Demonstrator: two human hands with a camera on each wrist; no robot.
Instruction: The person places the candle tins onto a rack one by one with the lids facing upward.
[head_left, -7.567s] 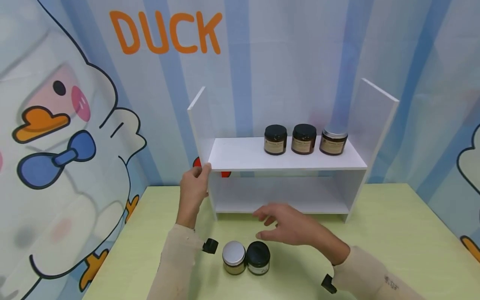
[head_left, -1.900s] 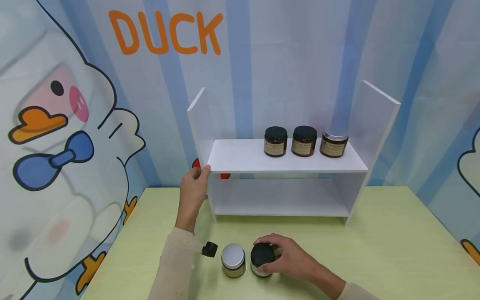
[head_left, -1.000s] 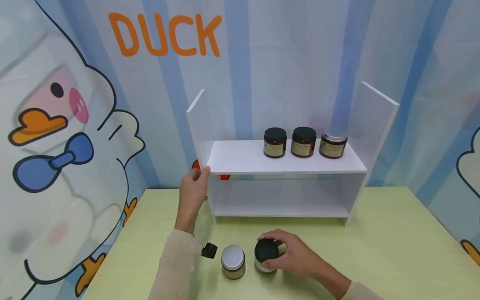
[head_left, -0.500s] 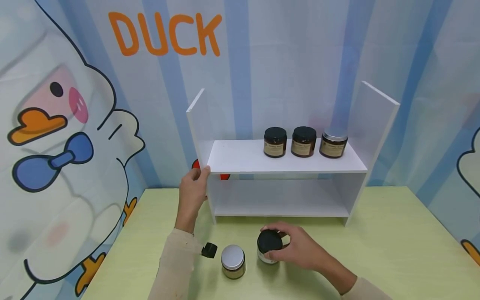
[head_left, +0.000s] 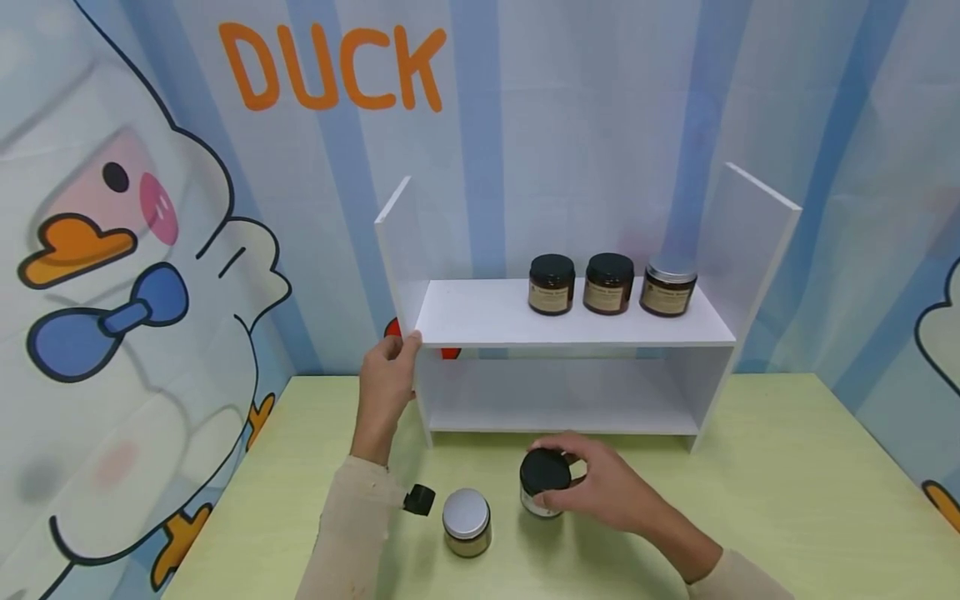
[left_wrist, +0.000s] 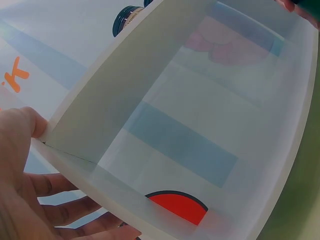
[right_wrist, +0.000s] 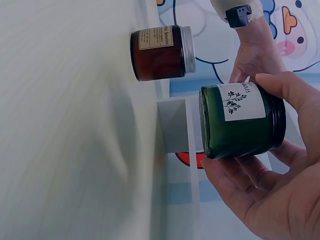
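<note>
My right hand (head_left: 611,490) holds a candle jar (head_left: 544,475) by its black lid and side, upright and raised over the table in front of the shelf. In the right wrist view this candle jar (right_wrist: 227,135) is green glass with a white plant-print label. My left hand (head_left: 384,392) grips the left panel of the white two-tier shelf (head_left: 472,312); in the left wrist view the thumb lies at its front edge and the fingers behind it. An amber jar with a silver lid (head_left: 466,518) stands on the table between my forearms.
On the upper tier, toward the right, stand two black-lidded amber jars (head_left: 551,296) (head_left: 607,293) and a silver-lidded one (head_left: 667,296). The shelf's right panel (head_left: 750,225) rises beside them. Behind the pale green table (head_left: 787,467) hangs a duck-print backdrop (head_left: 585,108).
My right hand has taken hold of the green candle jar beside the silver-lidded jar, then carried it right, toward the shelf and up. My left hand stays on the shelf panel.
</note>
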